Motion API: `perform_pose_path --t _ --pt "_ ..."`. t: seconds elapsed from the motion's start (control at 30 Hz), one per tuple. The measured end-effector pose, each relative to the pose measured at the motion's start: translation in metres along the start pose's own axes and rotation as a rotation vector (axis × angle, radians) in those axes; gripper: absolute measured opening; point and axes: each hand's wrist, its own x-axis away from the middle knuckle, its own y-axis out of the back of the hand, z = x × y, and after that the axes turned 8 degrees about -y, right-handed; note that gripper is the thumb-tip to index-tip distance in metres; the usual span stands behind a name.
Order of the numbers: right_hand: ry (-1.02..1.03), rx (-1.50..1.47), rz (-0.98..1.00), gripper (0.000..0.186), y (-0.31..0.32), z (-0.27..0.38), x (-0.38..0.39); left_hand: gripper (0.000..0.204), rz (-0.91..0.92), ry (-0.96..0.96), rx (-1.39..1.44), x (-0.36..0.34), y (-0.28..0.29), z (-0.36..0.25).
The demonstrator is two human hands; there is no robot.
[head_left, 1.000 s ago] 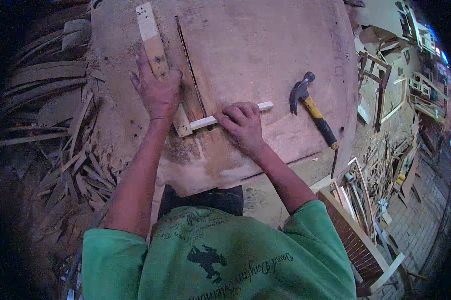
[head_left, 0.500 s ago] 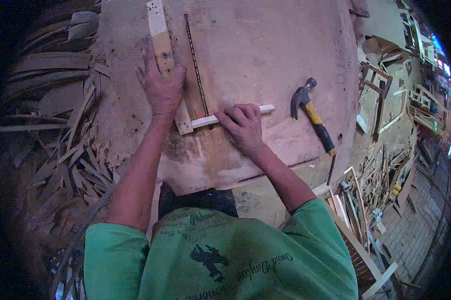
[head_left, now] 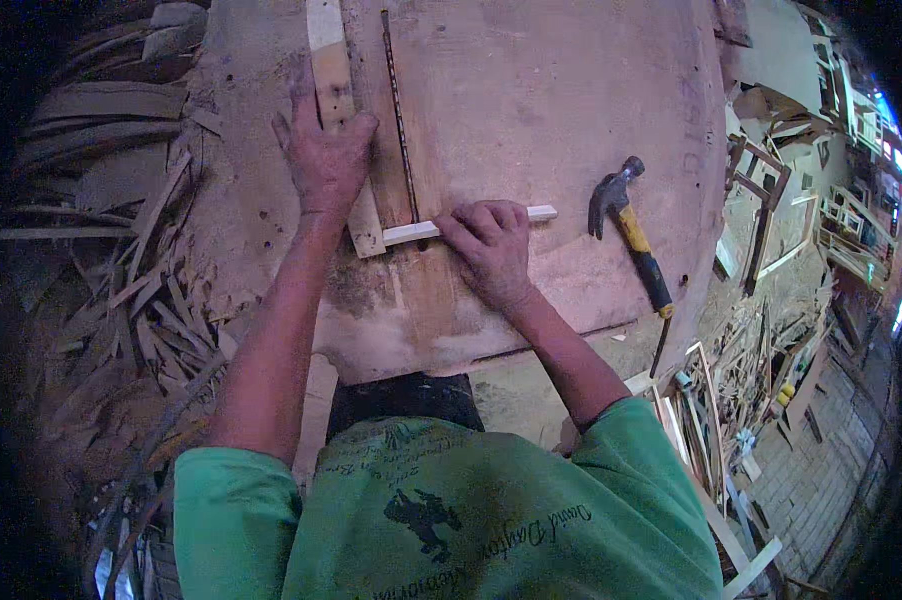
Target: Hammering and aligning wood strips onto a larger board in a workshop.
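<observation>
My left hand [head_left: 326, 160] lies flat on a long pale wooden strip [head_left: 333, 70] that runs away from me across a worn wooden board [head_left: 541, 110]. My right hand [head_left: 491, 245] presses down on a short white strip [head_left: 411, 232] laid crosswise, its left end butting against the long strip's near end to form a corner. A thin dark metal rod [head_left: 399, 110] lies beside the long strip, just right of my left hand. A claw hammer [head_left: 631, 230] with a yellow and black handle rests on the board to the right of my right hand.
Heaps of wood offcuts and slats [head_left: 121, 300] lie on the ground to the left of the board. At the right stand wooden frames [head_left: 761, 220] and more scrap pieces [head_left: 731, 420]. The board's near edge [head_left: 451, 350] is just in front of my body.
Both hands stay on the two strips. The view has shifted slightly, so the board and strips sit a little higher and nearer in the picture.
</observation>
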Motion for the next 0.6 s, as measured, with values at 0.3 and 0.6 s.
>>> perform_pose_path --t 0.3,0.6 --pt "-0.009 0.01 0.002 0.038 -0.001 0.0 0.001 0.088 -0.016 -0.043 -0.11 0.001 -0.007 0.005" --pt "-0.01 -0.018 -0.028 0.039 0.001 -0.002 0.001 0.069 -0.105 -0.228 -0.359 -0.003 -0.015 0.001"
